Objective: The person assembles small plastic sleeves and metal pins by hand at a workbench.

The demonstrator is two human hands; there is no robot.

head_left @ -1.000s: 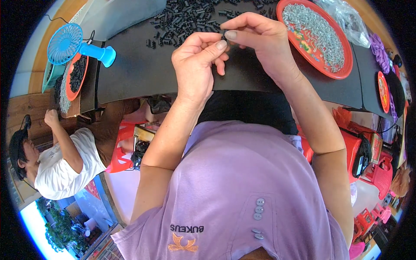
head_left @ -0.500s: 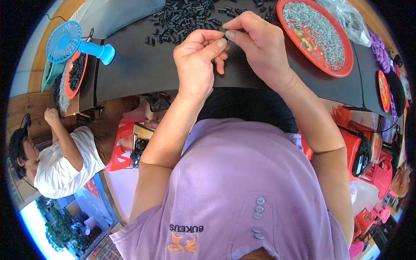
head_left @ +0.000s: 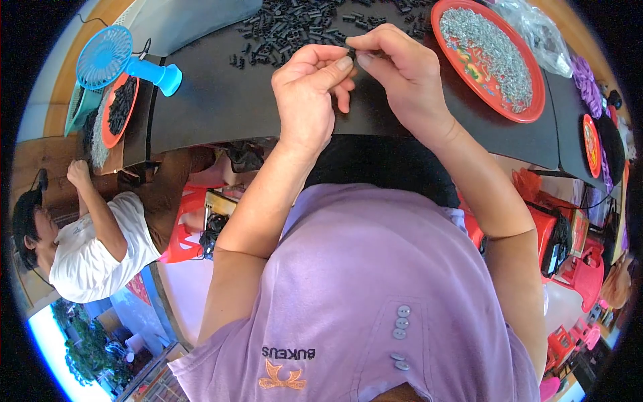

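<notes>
The left hand [head_left: 305, 94] pinches a small black piece [head_left: 351, 53]; the right hand [head_left: 412, 80], fingertips slightly parted, sits against it, hold unclear. Fine handling, seemingly; the next move needs steadiness. Lettering [head_left: 288, 352] marks the purple shirt [head_left: 348, 268]. Beyond, the worktop [head_left: 214, 97] carries black parts [head_left: 288, 28] and a red plate [head_left: 487, 86] of silvery bits [head_left: 492, 50].

Right grip [head_left: 408, 74] wider than before; more gap now between thumb tip [head_left: 366, 61] and forefinger tip [head_left: 353, 42]
</notes>
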